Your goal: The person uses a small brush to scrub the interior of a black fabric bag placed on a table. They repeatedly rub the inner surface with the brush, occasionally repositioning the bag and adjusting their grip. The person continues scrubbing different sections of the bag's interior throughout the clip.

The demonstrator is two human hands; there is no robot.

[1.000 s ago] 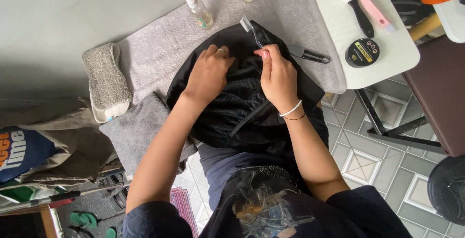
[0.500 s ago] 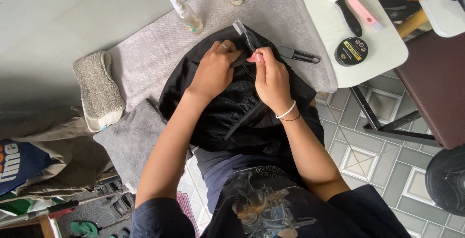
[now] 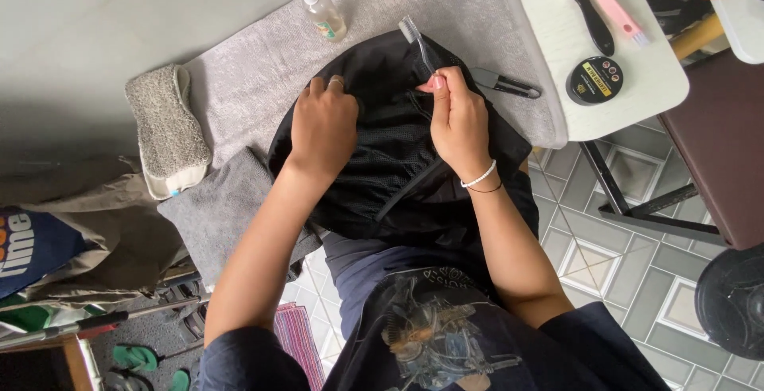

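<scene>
L to R. Far L: folded grey scrub pad [image 3: 165, 130] lies on the edge of the grey towel [image 3: 263, 81], w/ a darker grey cloth [image 3: 219, 212] just below it. Small spray bottle [image 3: 320, 9] lies tilted on the towel, near the top of the black bag [image 3: 390, 176], which sits mid-frame on the towel and partly over the person's lap.

Left hand [image 3: 322, 128] is spread flat on the bag's mesh panel, fingers curled over the fabric, pinning it. Right hand [image 3: 458, 120] is closed round a clear toothbrush [image 3: 415, 41], bristle end up at the bag's top edge, thumb + fingers pinching the handle.

Risks, as I judge them: bristles could snag the open mesh if pushed hard; the bag could slide toward the lap if the left hand lets up, since part of it hangs off the towel. The bottle is close enough that a wide stroke or a shifted bag might knock it.

R side: black folding tool [image 3: 503, 82] touches the bag's edge, could get dragged along. On the white tabletop [image 3: 637, 93], round polish tin [image 3: 594, 81], black brush [image 3: 590, 5], pink brush [image 3: 611, 5], well apart, low risk.
</scene>
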